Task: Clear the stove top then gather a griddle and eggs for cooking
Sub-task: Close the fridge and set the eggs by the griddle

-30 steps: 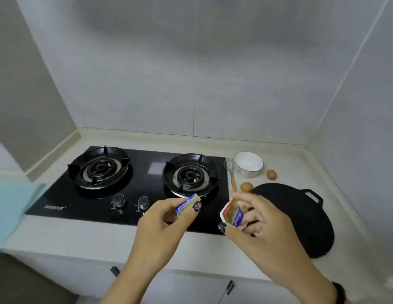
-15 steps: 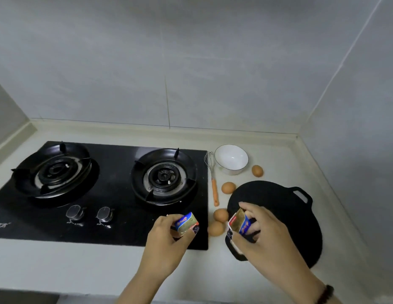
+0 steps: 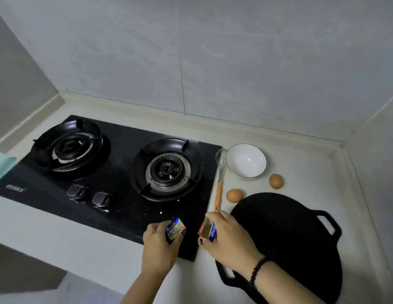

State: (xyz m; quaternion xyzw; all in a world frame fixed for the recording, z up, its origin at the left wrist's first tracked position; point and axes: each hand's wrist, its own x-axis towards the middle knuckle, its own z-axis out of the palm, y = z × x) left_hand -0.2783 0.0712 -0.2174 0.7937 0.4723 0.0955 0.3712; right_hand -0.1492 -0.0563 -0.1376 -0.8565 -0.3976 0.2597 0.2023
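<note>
The left hand (image 3: pixel 157 242) hovers over the stove's (image 3: pixel 116 172) front right corner, its grip closed on a small blue-and-yellow packet (image 3: pixel 175 228) pinched between thumb and fingers. The right hand (image 3: pixel 230 240) is just beside it, over the near left edge of the griddle (image 3: pixel 300 244), its grip closed on a second small packet (image 3: pixel 207 229) with a red-edged, peeled-back flap; what the packets contain cannot be told. A dark bead bracelet (image 3: pixel 258 270) sits on the right wrist. The griddle, round, black and with a loop handle at each end, lies flat on the pale surface (image 3: pixel 311 172) to the right of the stove. Two brown eggs are in view on the surface: one egg (image 3: pixel 234 195) just off the griddle's far left rim, the other egg (image 3: pixel 276 181) farther back, near a white bowl (image 3: pixel 246 161). A whisk (image 3: pixel 219 178) with an orange handle lies along the stove's right edge, its wire head beside the bowl and its handle end near the right hand's fingers. The stove has two burners with nothing on them, and two knobs (image 3: pixel 88 195) at the front; a few pale crumbs dot the glass near the right burner (image 3: pixel 167 170). A light blue thing (image 3: pixel 1 167) shows at the left edge, too cropped to tell what it is.
</note>
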